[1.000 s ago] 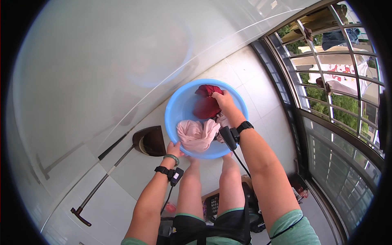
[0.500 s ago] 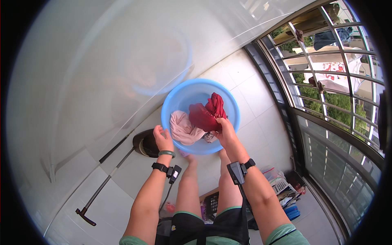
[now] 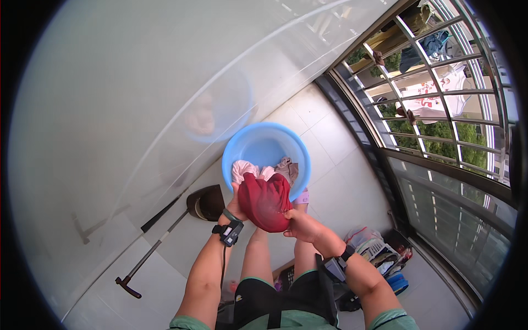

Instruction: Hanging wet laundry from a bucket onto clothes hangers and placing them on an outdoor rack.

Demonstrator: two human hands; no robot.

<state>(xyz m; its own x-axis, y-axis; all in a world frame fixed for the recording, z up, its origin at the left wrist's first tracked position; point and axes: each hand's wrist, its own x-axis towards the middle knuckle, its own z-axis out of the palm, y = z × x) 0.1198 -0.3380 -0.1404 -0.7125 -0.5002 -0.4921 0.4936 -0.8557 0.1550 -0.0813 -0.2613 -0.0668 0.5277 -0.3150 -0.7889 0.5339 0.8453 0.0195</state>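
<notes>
A bunched dark red garment [image 3: 264, 201] hangs between my two hands, in front of the near rim of a blue plastic basin [image 3: 264, 138]. My left hand [image 3: 235, 205] grips its left side, the fingers partly hidden by the cloth. On the lower right edge, my right hand [image 3: 302, 225] pinches the fabric between thumb and fingers. Inside the basin lie a pale pink cloth [image 3: 242, 169] and a greyish-brown cloth [image 3: 288, 168], both partly covered by the red one.
Left of the basin, a black dustpan [image 3: 205, 203] with a long handle lies along the glossy wall [image 3: 137, 110]. A barred window [image 3: 434, 93] with clothes hanging outside is at the right. Below it, several bags and a blue round item [image 3: 397, 283] sit on the tiled floor [image 3: 344, 181].
The red garment has come out from over the basin toward me. My left hand, empty before, now holds it too. More greyish cloth shows in the basin.
</notes>
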